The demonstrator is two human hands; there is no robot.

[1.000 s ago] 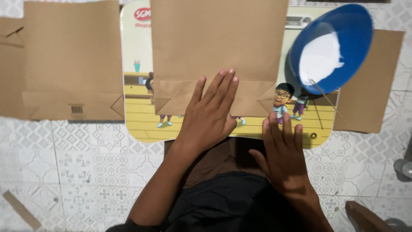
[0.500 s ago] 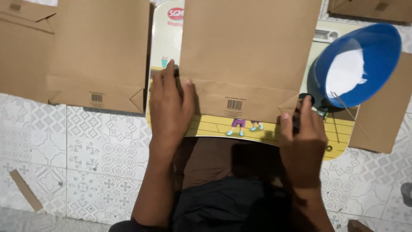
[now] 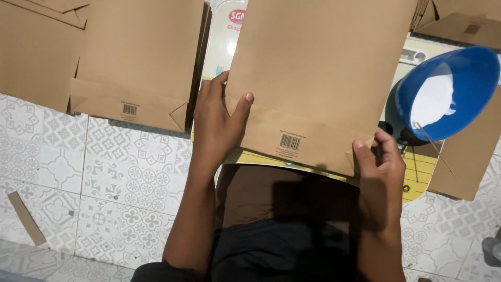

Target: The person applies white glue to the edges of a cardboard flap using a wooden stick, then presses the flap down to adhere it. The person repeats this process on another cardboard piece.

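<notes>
A flat brown paper bag (image 3: 318, 78) lies over a yellow illustrated board (image 3: 417, 177), its folded bottom with a barcode turned toward me. My left hand (image 3: 216, 122) grips the bag's left edge, thumb on top. My right hand (image 3: 378, 159) pinches its lower right corner. To the right stands a blue bowl (image 3: 469, 73) with white paste inside, and a thin stick (image 3: 436, 149) leans out of it.
Another flat brown bag (image 3: 130, 57) lies to the left on the patterned tile floor (image 3: 120, 183), with more brown paper at the far left, top right and under the bowl. A brown paper strip (image 3: 26, 219) rests at lower left.
Both palms lay flat pressing the bag's folded bottom a second ago. Since then my hands moved to the bag's edges and took hold; the bag has shifted toward me and the view moved closer.
</notes>
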